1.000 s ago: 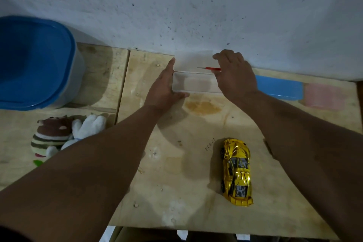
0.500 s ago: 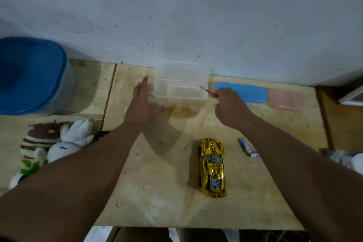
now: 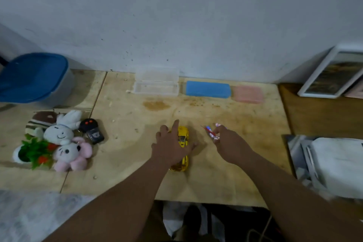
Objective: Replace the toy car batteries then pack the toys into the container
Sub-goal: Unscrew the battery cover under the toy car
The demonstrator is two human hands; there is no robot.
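Observation:
A gold toy car [image 3: 183, 137] lies on the plywood table [image 3: 127, 153] near the front middle. My left hand [image 3: 172, 144] rests over its left side, fingers spread around it. My right hand [image 3: 228, 143] is just right of the car and holds a thin red screwdriver [image 3: 208, 131]; it also touches a small battery pack [image 3: 213, 131] lying there. An open clear plastic case [image 3: 156, 88] stands at the back by the wall. A large container with a blue lid [image 3: 33, 76] sits at the far left.
Several plush toys [image 3: 60, 139] and a black remote [image 3: 91, 130] are piled at the left. A blue case [image 3: 208, 89] and a pink case [image 3: 247, 94] lie along the wall. A framed picture [image 3: 332, 72] leans at the right; white folded items [image 3: 337, 165] sit on the right edge.
Both hands have pulled back from the clear case at the wall. The left hand came down onto the gold car; the right hand carried the red screwdriver to the batteries beside it.

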